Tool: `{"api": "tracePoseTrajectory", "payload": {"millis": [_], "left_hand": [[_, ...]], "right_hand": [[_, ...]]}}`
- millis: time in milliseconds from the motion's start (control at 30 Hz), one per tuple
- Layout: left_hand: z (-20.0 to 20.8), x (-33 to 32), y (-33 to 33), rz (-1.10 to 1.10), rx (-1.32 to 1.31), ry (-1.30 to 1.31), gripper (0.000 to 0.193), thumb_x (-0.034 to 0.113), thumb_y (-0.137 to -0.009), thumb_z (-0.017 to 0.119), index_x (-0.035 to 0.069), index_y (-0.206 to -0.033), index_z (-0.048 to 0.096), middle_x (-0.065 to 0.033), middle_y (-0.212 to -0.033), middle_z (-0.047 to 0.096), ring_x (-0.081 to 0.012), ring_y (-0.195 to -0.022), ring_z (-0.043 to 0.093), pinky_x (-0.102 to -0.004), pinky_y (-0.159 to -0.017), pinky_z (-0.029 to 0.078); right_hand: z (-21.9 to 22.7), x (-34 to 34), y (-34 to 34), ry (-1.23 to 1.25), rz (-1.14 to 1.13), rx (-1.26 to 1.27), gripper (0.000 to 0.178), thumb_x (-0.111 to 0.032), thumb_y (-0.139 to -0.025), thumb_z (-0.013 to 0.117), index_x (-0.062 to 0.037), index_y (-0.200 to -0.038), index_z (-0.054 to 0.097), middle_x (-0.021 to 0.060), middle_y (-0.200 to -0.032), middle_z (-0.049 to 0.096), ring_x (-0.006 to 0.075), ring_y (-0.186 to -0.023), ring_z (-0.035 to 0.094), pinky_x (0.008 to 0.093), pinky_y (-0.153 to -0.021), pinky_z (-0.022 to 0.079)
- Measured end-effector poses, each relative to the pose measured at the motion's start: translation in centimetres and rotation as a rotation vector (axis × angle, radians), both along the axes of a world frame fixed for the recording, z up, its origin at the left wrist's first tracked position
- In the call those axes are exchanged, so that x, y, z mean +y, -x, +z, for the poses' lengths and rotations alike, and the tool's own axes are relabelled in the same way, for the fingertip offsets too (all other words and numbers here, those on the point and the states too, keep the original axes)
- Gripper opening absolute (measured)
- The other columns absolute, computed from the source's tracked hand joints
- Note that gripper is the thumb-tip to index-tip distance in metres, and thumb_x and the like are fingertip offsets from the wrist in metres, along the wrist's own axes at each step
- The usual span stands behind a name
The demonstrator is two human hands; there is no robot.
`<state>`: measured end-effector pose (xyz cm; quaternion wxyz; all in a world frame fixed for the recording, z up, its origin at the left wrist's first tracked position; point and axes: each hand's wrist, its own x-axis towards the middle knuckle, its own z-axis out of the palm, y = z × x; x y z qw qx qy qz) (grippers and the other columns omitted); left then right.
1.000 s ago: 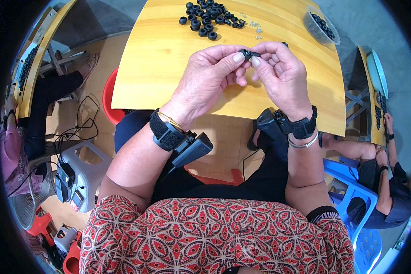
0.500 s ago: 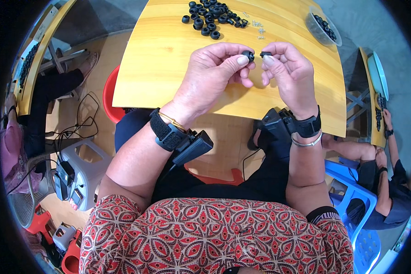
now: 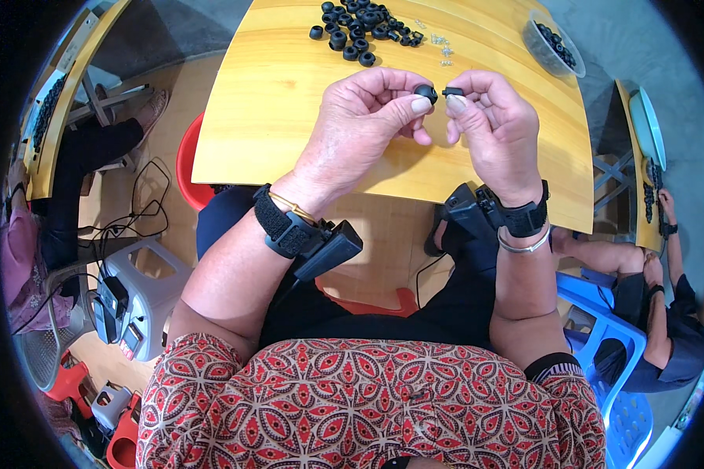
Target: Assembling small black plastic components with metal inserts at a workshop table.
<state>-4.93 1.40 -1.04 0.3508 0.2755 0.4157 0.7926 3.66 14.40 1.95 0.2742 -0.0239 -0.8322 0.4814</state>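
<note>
On the desk (image 3: 289, 148) lies a pile of parts (image 3: 357, 34). To its right are small pieces (image 3: 440, 40); farther right is a bowl (image 3: 540, 56) with more parts (image 3: 555, 44) inside. Before them, above the desk, are the left hand (image 3: 360, 117) and the right hand (image 3: 494, 125).

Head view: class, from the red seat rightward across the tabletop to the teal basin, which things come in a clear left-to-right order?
Red seat, left hand, round black piece, small black piece, right hand, clear bowl, teal basin.
</note>
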Motion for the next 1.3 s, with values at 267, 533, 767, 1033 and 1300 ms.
{"api": "tracePoseTrajectory", "payload": {"millis": [267, 533, 767, 1033, 1300], "left_hand": [[0.0, 0.0, -0.1, 0.026, 0.056, 0.016, 0.018, 0.005, -0.081, 0.053, 0.0, -0.098, 0.054, -0.0066, -0.082, 0.057, -0.0122, -0.069, 0.056, -0.0229, -0.064, 0.049], [0.1, 0.0, -0.1, 0.062, 0.075, 0.028, 0.018, 0.004, -0.079, 0.054, 0.001, -0.097, 0.055, -0.007, -0.084, 0.058, -0.0136, -0.068, 0.058, -0.0224, -0.063, 0.049], [0.1, -0.1, -0.1, 0.124, 0.173, 0.057, 0.017, 0.002, -0.078, 0.055, 0.0, -0.095, 0.056, -0.0072, -0.081, 0.059, -0.0125, -0.068, 0.058, -0.0218, -0.064, 0.049], [0.4, -0.2, -0.3, 0.142, 0.229, 0.067, 0.014, 0.001, -0.078, 0.055, -0.002, -0.091, 0.058, -0.0079, -0.078, 0.06, -0.0096, -0.064, 0.058, -0.0192, -0.059, 0.048], [0.4, -0.3, -0.3, 0.046, 0.179, 0.065, 0.015, 0.002, -0.079, 0.054, -0.002, -0.093, 0.058, -0.0095, -0.078, 0.06, -0.0118, -0.065, 0.059, -0.0199, -0.059, 0.049]], "right_hand": [[0.1, -0.2, 0.0, -0.109, -0.045, -0.006, 0.008, -0.002, -0.074, 0.056, -0.0004, -0.081, 0.053, 0.0062, -0.062, 0.057, 0.0105, -0.051, 0.055, 0.0203, -0.045, 0.042], [0.0, -0.3, -0.1, -0.144, -0.044, 0.006, 0.009, -0.001, -0.073, 0.058, -0.0004, -0.08, 0.052, 0.0073, -0.064, 0.058, 0.0124, -0.055, 0.058, 0.0211, -0.049, 0.045], [0.1, -0.4, -0.3, 0.048, 0.041, -0.043, 0.007, 0.002, -0.074, 0.055, 0.0012, -0.081, 0.052, 0.0057, -0.063, 0.058, 0.0082, -0.051, 0.055, 0.0186, -0.045, 0.043], [0.5, 0.4, -0.5, 0.293, 0.235, -0.097, 0.005, 0.004, -0.073, 0.057, 0.002, -0.077, 0.054, 0.0055, -0.064, 0.057, 0.0075, -0.05, 0.053, 0.0179, -0.044, 0.043], [0.2, 1.3, -0.6, 0.456, 0.353, -0.14, 0.006, 0.002, -0.074, 0.058, 0.0002, -0.073, 0.052, 0.0051, -0.064, 0.055, 0.0094, -0.051, 0.054, 0.0208, -0.045, 0.045]]}}
